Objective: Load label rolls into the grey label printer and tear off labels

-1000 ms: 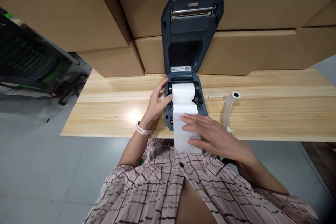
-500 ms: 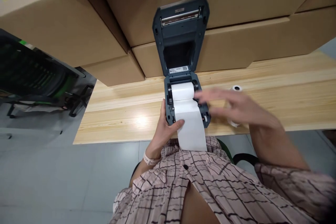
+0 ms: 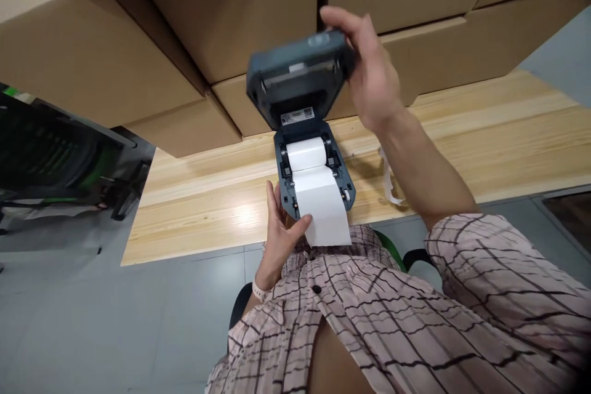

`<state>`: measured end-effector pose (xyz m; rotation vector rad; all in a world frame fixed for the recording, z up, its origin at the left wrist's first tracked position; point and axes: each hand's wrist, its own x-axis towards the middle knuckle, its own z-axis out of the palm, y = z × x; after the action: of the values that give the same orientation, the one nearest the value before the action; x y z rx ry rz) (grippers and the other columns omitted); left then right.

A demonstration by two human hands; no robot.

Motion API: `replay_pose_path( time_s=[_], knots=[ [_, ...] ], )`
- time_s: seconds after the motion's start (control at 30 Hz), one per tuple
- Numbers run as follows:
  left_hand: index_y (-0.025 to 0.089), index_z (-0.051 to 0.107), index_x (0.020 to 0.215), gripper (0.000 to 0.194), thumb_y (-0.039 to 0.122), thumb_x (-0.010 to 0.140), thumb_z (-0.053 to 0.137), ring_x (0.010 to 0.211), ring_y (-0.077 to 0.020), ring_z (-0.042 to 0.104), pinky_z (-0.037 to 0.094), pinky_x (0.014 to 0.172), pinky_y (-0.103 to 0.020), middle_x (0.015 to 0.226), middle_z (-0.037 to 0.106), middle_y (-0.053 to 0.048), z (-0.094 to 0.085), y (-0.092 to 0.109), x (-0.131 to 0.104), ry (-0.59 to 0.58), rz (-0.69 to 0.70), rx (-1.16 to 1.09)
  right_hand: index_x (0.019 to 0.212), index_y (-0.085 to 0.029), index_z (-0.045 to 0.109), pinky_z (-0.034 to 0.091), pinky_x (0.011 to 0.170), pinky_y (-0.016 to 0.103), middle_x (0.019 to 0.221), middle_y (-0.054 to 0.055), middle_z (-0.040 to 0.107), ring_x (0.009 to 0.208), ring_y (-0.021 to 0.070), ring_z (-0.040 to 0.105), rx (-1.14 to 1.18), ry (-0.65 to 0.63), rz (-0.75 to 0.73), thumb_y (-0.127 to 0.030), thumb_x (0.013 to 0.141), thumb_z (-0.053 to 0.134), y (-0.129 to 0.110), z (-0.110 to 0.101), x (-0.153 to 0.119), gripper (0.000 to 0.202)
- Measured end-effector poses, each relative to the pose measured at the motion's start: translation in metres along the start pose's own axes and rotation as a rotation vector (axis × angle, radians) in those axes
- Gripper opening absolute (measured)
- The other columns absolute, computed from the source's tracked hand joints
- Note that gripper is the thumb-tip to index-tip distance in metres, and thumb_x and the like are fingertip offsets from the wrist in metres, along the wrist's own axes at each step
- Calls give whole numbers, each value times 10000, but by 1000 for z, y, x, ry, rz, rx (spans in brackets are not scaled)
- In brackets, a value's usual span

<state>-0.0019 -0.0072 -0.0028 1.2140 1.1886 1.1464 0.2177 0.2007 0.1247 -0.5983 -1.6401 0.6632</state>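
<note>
A dark grey label printer (image 3: 346, 169) stands on the wooden table with its lid (image 3: 300, 64) partly raised. Inside lies a white label roll (image 3: 306, 152), and its paper strip (image 3: 323, 212) runs out over the front edge towards my body. My left hand (image 3: 282, 233) is at the printer's front left corner, its thumb pressing on the strip and its fingers against the printer's side. My right hand (image 3: 372, 68) grips the right front corner of the lid; some of its fingertips are hidden behind it.
Cardboard boxes (image 3: 161, 55) are stacked behind the printer along the wooden table (image 3: 207, 197). A curled white paper piece (image 3: 390, 181) lies right of the printer, partly hidden by my right forearm. A dark chair (image 3: 55, 154) stands at the far left.
My right hand has moved up from beside the printer onto the lid, which has tilted forward from its upright position. My left thumb remains on the strip. The view has shifted slightly.
</note>
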Motion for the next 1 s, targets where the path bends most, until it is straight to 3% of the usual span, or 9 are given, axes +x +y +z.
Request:
replay_pose_path(
  time_s=[0.17, 0.27, 0.33, 0.43, 0.5, 0.57, 0.8, 0.93, 1.0],
  knots=[
    [525, -41, 1725, 1183, 632, 901, 802, 1737, -345, 20, 195, 1394, -586, 1872, -104, 1, -5, -2, 6, 65, 266, 128, 1254, -343, 771, 470, 1277, 530, 1378, -25, 765, 1435, 242, 629, -93, 37, -124, -425, 1149, 423, -31, 19, -116, 373],
    [497, 99, 1737, 1068, 755, 903, 714, 1736, -349, 69, 168, 1402, -583, 1880, 10, 6, -4, 4, 22, 167, 427, 89, 1174, -365, 791, 508, 1212, 588, 1213, -29, 820, 1290, 258, 716, -226, 59, -82, -307, 1100, 522, -31, 33, -161, 285],
    [461, 199, 1732, 1026, 766, 897, 712, 1731, -358, 114, 184, 1400, -586, 1874, 100, -13, 0, 6, 32, 233, 402, 50, 1236, -388, 766, 514, 1202, 594, 1218, -19, 818, 1290, 268, 715, -234, 141, -32, -321, 1072, 568, -24, 40, -178, 266],
    [394, 300, 1715, 980, 712, 903, 746, 1720, -359, 186, 230, 1397, -554, 1855, 198, -58, 9, 5, 41, 227, 218, -54, 1515, -410, 588, 460, 1274, 604, 1607, 16, 613, 1534, 305, 535, -127, 257, 140, -536, 1002, 664, -11, 44, -191, 533],
    [370, 303, 1717, 973, 690, 913, 748, 1711, -351, 227, 263, 1392, -528, 1841, 247, -73, 13, 1, 41, 194, 129, -120, 1665, -412, 386, 395, 1327, 616, 1787, 17, 373, 1658, 320, 360, 16, 213, 303, -665, 920, 726, -4, 42, -195, 857],
    [379, 262, 1728, 989, 679, 919, 745, 1695, -346, 280, 310, 1377, -516, 1828, 286, -69, 15, -3, 39, 174, 110, -153, 1716, -418, 266, 318, 1368, 624, 1825, 5, 283, 1702, 311, 258, 160, 116, 439, -694, 875, 767, -1, 37, -197, 1017],
    [355, 348, 1692, 977, 683, 876, 774, 1595, -357, 457, 408, 1315, -505, 1726, 466, -85, 14, -5, 45, 204, 218, -102, 1703, -433, 307, 229, 1414, 580, 1806, -50, 317, 1714, 291, 219, 324, 130, 511, -647, 856, 801, -5, 39, -196, 1004],
    [321, 442, 1621, 845, 672, 910, 734, 1571, -339, 477, 421, 1291, -484, 1683, 503, -105, 12, -2, 46, 197, 263, -21, 1702, -413, 323, 200, 1425, 551, 1795, -49, 344, 1720, 300, 193, 332, 130, 515, -651, 837, 794, -1, 42, -195, 1013],
    [310, 502, 1554, 757, 648, 919, 734, 1516, -319, 524, 479, 1222, -468, 1606, 557, -115, 11, -4, 33, 281, 334, 78, 1705, -407, 312, 206, 1423, 538, 1801, -45, 332, 1718, 301, 200, 320, 128, 504, -667, 836, 777, 2, 42, -196, 1020]
  ],
)
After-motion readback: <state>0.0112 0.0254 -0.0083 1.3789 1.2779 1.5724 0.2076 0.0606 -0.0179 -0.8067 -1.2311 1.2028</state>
